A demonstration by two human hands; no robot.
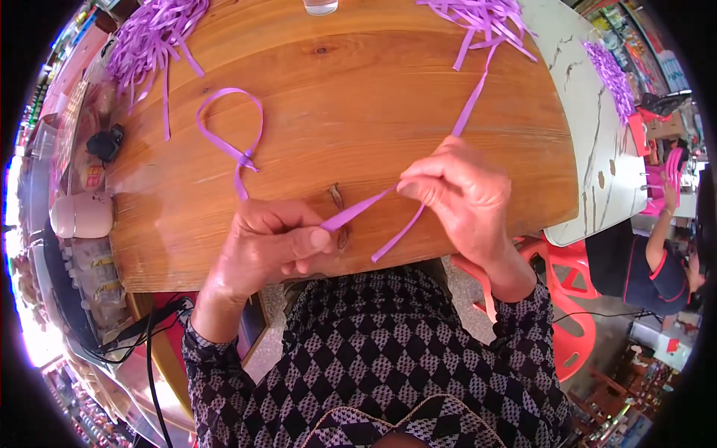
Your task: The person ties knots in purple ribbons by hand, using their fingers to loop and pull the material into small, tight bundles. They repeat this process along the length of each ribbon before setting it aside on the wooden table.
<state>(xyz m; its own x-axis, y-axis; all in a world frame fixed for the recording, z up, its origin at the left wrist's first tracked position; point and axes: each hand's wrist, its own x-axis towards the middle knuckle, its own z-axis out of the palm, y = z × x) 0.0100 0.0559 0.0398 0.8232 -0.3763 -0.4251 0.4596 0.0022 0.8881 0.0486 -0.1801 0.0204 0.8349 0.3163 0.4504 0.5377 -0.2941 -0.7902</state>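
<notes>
A purple ribbon (357, 212) runs between my two hands over the near edge of the wooden table. My left hand (270, 243) pinches it between thumb and fingers. Beyond that hand the ribbon continues to a knotted loop (230, 119) lying on the wood. My right hand (464, 196) grips the ribbon between thumb and forefinger. From there a short loose end hangs down toward me, and another length leads up to a pile of purple ribbons (482, 19) at the far right. Inside the right fist the ribbon's path is hidden.
Another purple ribbon heap (153, 45) lies at the far left, near a pink rounded case (84, 215). A clear cup (321, 6) stands at the far edge. A white marbled table (590, 149) adjoins on the right, with red stools (571, 328) below and another person (657, 276) beyond.
</notes>
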